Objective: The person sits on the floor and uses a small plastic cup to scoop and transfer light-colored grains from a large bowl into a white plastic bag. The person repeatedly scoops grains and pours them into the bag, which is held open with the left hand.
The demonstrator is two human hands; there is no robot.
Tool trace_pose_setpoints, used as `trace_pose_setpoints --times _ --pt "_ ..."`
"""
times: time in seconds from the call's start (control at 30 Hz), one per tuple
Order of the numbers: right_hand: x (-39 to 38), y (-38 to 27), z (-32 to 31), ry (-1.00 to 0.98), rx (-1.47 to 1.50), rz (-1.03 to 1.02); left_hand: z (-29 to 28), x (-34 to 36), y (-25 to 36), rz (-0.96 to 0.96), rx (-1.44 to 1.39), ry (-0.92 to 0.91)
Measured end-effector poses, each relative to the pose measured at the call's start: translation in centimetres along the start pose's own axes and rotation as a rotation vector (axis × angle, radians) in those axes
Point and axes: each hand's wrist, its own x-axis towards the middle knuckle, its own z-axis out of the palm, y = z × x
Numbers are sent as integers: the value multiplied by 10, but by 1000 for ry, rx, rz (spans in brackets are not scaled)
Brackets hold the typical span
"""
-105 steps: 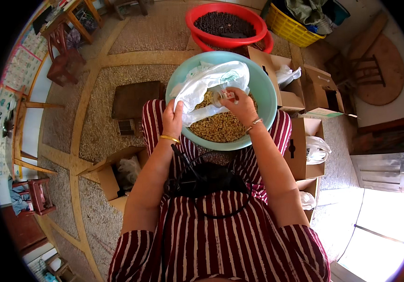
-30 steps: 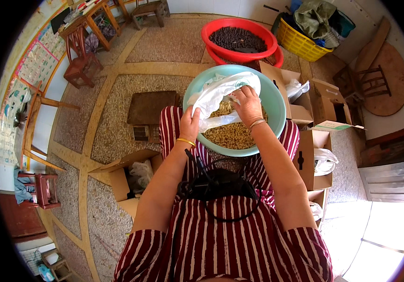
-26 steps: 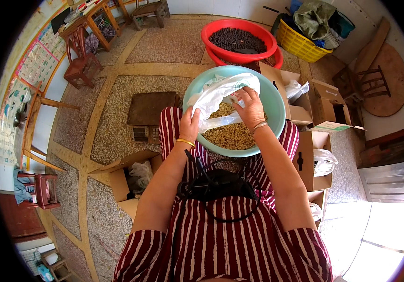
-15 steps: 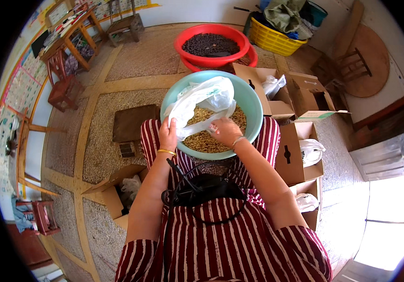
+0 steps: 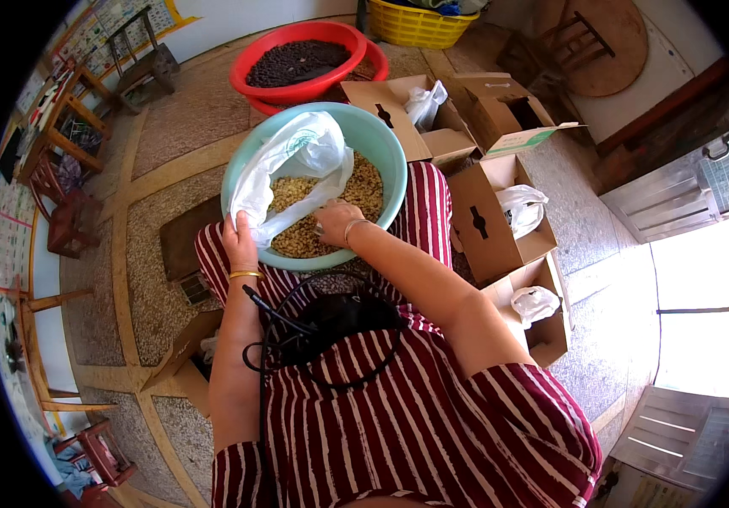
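A light blue-green basin rests on my lap, holding many small pale-yellow kernels, perhaps shelled nuts or beans. My left hand is closed on the lower edge of a white plastic bag, over the basin's left side. The bag's mouth gapes toward the right, with kernels visible within its opening. My right hand is low among the kernels near the basin's front, just right of the bag's rim. Its fingers look curled, with the tips hidden, so what they hold cannot be made out.
A red basin of dark pieces stands beyond, near a yellow basket. Open cardboard boxes with white bags line my right side. A low dark stool and another box are at my left. A black cable crosses my lap.
The view has shifted, so the scene sits further left. My right hand has moved from beside the bag's rim down into the kernels. My left hand keeps its hold on the bag.
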Motion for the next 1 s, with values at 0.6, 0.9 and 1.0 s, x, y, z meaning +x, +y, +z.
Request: trace_pose_setpoints --times 0.6,0.9,1.0 --pt "2 25 -4 -2 1134 103 -3 -5 9 14 -68 3" --pt "27 18 -6 497 842 17 0 0 0 61 -47 18" --pt "36 1 -23 601 581 -67 -2 -1 -2 37 -51 16"
